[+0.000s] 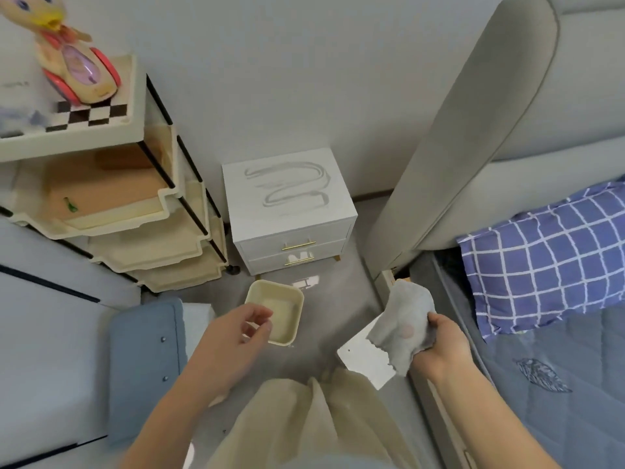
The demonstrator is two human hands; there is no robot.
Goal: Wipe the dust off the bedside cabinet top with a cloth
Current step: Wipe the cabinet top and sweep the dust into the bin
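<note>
The white bedside cabinet (287, 211) stands against the wall between a shelf cart and the bed, with a grey wavy trail of dust across its top. My right hand (443, 343) grips a grey cloth (404, 328) with a pink spot, held low beside the bed, well short of the cabinet. My left hand (236, 336) hovers with its fingers apart and nothing in it, just above the near rim of a cream tub (287, 301) on the floor.
A cream tiered shelf cart (135, 211) with a toy duck (72, 59) on top stands left of the cabinet. The bed's grey headboard (473, 137) and a blue checked pillow (548, 262) lie to the right. A blue-grey stool (145, 363) sits at lower left.
</note>
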